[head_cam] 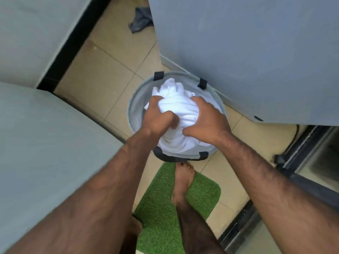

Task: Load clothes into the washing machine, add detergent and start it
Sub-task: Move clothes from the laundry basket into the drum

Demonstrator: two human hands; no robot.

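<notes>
A round grey laundry basket [134, 99] with black handles stands on the tiled floor, holding a bundle of white clothes [177, 99]. My left hand [157, 116] grips the bundle on its left side. My right hand [207, 118] clutches it on the right, fingers dug into the cloth. The bundle sits at the basket's mouth. A large grey appliance body [256, 52], likely the washing machine, rises just behind and to the right of the basket; its opening is not visible.
A grey wall or panel [45, 143] fills the left side. A green grass-like mat [161, 208] lies under my bare foot [182, 182]. A dark crumpled cloth [140, 20] lies on the tiles far back. A dark door track [302, 153] runs along the right.
</notes>
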